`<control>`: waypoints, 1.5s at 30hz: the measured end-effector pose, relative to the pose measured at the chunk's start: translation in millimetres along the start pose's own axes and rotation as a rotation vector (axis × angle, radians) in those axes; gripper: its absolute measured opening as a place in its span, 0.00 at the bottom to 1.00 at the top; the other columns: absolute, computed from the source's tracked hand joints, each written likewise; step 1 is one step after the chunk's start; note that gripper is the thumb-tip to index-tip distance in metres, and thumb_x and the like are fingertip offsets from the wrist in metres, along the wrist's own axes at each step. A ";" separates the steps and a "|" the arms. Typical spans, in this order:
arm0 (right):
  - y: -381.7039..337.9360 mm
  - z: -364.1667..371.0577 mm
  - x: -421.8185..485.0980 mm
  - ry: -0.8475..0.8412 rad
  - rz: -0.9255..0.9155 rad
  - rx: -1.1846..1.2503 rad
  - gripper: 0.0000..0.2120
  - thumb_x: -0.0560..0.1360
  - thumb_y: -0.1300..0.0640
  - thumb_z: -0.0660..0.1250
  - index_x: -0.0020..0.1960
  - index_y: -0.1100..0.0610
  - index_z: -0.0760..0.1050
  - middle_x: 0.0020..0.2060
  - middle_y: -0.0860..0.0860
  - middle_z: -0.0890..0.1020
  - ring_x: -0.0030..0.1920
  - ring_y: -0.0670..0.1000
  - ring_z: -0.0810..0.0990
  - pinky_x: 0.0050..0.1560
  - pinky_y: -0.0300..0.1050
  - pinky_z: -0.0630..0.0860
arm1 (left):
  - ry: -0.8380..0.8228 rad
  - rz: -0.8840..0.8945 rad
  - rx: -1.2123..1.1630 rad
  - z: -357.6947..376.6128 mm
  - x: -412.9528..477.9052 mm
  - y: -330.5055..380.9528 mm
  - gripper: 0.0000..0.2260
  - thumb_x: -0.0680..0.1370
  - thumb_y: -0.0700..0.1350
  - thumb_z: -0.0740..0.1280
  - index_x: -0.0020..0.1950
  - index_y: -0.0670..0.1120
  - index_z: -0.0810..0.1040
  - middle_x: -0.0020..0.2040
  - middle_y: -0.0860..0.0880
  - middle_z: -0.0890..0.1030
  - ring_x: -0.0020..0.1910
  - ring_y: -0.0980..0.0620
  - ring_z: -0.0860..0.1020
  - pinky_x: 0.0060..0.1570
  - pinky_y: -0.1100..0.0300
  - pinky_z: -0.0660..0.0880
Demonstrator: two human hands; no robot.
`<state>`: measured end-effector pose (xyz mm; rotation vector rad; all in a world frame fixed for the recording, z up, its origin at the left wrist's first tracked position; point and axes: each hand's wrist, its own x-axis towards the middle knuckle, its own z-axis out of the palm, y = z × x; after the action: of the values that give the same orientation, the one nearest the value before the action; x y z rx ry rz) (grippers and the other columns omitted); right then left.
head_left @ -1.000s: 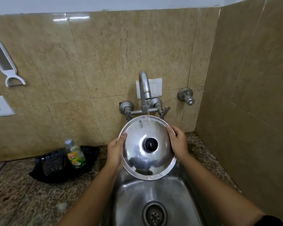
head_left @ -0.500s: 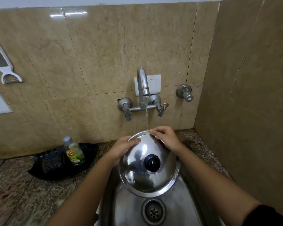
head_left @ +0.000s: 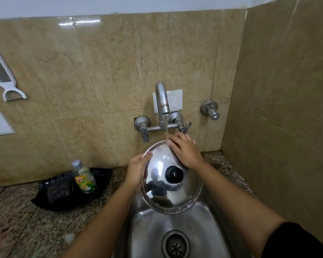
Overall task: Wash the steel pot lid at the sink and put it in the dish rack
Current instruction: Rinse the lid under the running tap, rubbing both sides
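Note:
The steel pot lid (head_left: 162, 192) with a black knob (head_left: 174, 174) is held tilted over the steel sink (head_left: 149, 231), its top side facing me. My left hand (head_left: 137, 171) grips the lid's left rim. My right hand (head_left: 185, 150) lies flat on the lid's upper right part, fingers under the stream. Water runs from the tap (head_left: 161, 101) onto the lid's far edge. No dish rack is in view.
A dish soap bottle (head_left: 84, 178) stands in a black tray (head_left: 67, 190) on the granite counter left of the sink. The drain (head_left: 175, 245) sits at the bottom. A peeler (head_left: 6, 79) hangs on the tiled wall; a side wall closes the right.
The lid went from facing me upright to tilted lower under the stream. My right hand left the right rim and now rests flat on the lid's top surface.

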<state>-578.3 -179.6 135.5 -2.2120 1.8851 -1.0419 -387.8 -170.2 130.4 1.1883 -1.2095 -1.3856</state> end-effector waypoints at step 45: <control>-8.1 -0.8 -10.8 -0.097 0.251 0.639 0.09 0.78 0.56 0.63 0.55 0.57 0.79 0.48 0.49 0.82 0.49 0.45 0.78 0.53 0.41 0.73 | 0.070 -0.008 0.153 -3.2 -3.7 9.4 0.14 0.75 0.49 0.69 0.33 0.45 0.74 0.24 0.51 0.76 0.25 0.54 0.74 0.29 0.62 0.69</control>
<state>-572.1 -167.6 135.0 -1.5935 1.4593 -1.2379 -383.8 -167.9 140.0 1.3382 -1.2799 -1.2646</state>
